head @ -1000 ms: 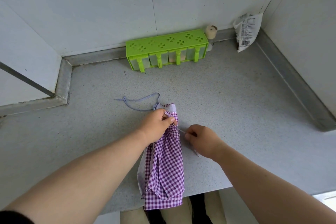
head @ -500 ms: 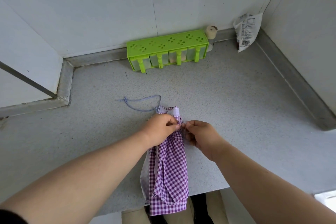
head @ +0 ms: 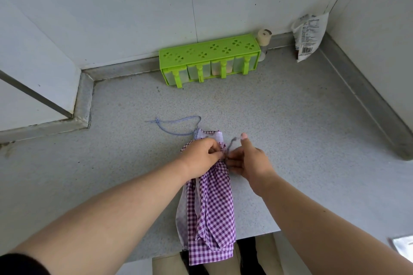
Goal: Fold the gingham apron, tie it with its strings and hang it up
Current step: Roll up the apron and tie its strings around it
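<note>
The apron, purple and white gingham folded into a long narrow bundle, lies on the grey counter with its long axis running near to far. Its near end hangs over the counter's near edge; its far end points toward the back wall. The left hand grips the bundle close to its far end, fingers curled into the cloth. The right hand sits just beside it on the right, fingertips pinching a thin string at the bundle's edge, thumb sticking up toward the far side. A second blue string loops out from the apron's far end and trails left across the counter, lying slack. Far back against the wall stands a green spice rack, with a small jar at its right end and a printed bag leaning in the right corner.
</note>
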Action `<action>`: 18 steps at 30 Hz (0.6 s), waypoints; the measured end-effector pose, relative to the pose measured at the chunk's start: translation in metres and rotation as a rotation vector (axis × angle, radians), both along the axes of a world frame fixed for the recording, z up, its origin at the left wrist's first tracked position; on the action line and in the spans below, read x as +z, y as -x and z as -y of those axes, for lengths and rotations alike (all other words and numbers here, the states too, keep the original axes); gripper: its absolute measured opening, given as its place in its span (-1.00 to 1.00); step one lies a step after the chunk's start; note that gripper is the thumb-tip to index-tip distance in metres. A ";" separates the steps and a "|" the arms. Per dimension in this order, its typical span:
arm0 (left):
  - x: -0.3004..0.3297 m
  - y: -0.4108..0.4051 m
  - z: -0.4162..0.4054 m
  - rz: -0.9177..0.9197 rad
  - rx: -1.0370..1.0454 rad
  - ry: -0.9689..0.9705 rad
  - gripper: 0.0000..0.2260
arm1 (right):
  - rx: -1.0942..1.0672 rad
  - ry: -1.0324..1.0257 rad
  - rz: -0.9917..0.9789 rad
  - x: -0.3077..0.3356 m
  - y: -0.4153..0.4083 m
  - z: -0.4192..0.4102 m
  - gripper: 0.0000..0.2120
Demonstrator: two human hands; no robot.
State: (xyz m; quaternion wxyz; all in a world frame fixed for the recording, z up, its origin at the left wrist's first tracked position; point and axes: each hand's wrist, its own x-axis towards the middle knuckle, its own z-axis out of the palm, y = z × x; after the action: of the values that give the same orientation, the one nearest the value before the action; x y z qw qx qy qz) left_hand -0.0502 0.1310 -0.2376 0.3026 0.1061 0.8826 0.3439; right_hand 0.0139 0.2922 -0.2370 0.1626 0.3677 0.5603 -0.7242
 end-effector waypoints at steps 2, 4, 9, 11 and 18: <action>0.000 0.000 0.000 -0.006 -0.013 0.018 -0.93 | 0.041 -0.014 0.009 0.002 0.001 -0.008 -0.59; 0.001 -0.002 0.000 -0.011 -0.033 0.035 -0.91 | 0.171 -0.253 0.016 0.001 0.002 -0.018 -0.75; 0.002 -0.003 0.000 -0.010 -0.039 0.030 -0.88 | 0.236 -0.908 -0.343 0.011 -0.005 -0.036 -0.90; 0.001 -0.002 0.000 -0.002 -0.034 0.026 -0.88 | 0.564 -1.213 -0.573 0.011 -0.006 -0.037 -0.85; 0.001 -0.003 0.000 -0.008 -0.039 0.010 -0.95 | 1.092 -0.988 -0.228 0.017 -0.001 -0.011 -0.74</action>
State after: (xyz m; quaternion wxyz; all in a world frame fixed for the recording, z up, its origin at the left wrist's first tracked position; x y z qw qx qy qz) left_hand -0.0473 0.1310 -0.2368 0.3064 0.1230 0.8831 0.3333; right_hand 0.0147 0.3035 -0.2200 0.2558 -0.0102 0.9369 -0.2379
